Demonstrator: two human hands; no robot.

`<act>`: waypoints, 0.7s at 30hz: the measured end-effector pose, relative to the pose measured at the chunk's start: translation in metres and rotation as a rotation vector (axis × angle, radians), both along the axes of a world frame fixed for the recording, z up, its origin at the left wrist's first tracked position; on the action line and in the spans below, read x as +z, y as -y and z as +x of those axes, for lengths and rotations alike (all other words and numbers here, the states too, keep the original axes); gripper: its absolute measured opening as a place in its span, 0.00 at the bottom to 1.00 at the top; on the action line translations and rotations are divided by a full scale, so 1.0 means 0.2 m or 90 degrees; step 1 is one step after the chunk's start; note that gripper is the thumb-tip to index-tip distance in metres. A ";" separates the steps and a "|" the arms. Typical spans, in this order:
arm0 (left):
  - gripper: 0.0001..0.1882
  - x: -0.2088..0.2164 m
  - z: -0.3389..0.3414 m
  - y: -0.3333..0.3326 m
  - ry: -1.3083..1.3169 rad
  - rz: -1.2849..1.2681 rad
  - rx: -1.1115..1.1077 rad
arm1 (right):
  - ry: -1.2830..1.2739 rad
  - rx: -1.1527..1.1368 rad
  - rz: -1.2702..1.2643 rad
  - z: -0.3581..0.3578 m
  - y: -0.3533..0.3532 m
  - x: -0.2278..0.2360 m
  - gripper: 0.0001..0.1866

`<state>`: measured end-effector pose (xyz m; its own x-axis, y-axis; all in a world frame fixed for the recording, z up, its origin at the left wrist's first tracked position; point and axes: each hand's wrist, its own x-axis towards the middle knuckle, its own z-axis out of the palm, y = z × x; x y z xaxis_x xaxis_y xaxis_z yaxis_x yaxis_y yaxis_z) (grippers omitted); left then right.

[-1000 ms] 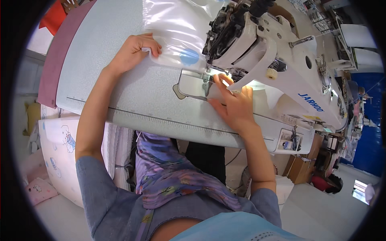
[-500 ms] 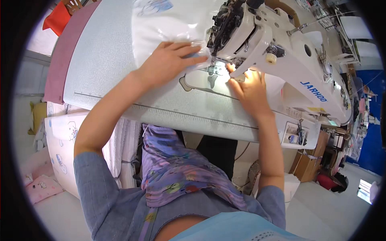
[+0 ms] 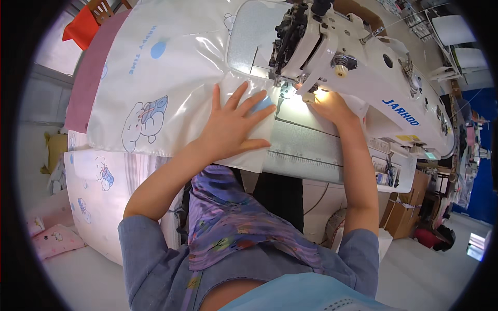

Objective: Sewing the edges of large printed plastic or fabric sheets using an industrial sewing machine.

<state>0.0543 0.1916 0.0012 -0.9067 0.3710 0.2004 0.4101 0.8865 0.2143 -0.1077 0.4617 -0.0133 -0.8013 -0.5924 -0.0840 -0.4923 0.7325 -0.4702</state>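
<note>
Fingers spread, the left hand (image 3: 233,127) presses flat on the printed sheet (image 3: 171,78) lying across the tabletop (image 3: 311,150). The right hand (image 3: 332,106) reaches under the sewing machine (image 3: 353,62); its grip is hidden.

A glossy white plastic sheet (image 3: 171,88), printed with pale blue cartoon animals and dots, lies spread flat on the worktop, its near edge hanging over the front. The spread fingers (image 3: 244,98) of the left hand (image 3: 228,129) press down its right-hand corner, where a small blue patch (image 3: 262,103) shows between two fingertips. Just beyond those fingertips, the sheet's edge reaches the lit needle area, with the right hand (image 3: 332,106) at its far side.
</note>
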 end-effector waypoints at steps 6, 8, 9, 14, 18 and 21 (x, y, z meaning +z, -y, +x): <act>0.35 -0.02 -0.06 0.02 -0.044 0.007 -0.034 | -0.081 -0.027 0.111 -0.14 -0.03 -0.05 0.28; 0.30 -0.12 -0.01 -0.01 -0.036 0.027 -0.030 | -0.180 -0.031 0.146 -0.23 -0.05 -0.08 0.30; 0.29 -0.09 0.05 -0.05 -0.007 0.094 0.015 | -0.309 -0.053 0.232 -0.25 -0.05 -0.07 0.33; 0.23 0.00 -0.04 0.06 -0.006 0.119 -0.036 | -0.407 -0.101 0.316 -0.31 -0.03 0.00 0.34; 0.27 0.00 -0.19 0.17 0.036 0.133 -0.156 | -0.365 -0.120 0.317 -0.33 -0.01 0.07 0.33; 0.31 0.00 -0.28 0.17 0.050 0.128 -0.156 | -0.331 -0.137 0.317 -0.36 -0.04 0.13 0.32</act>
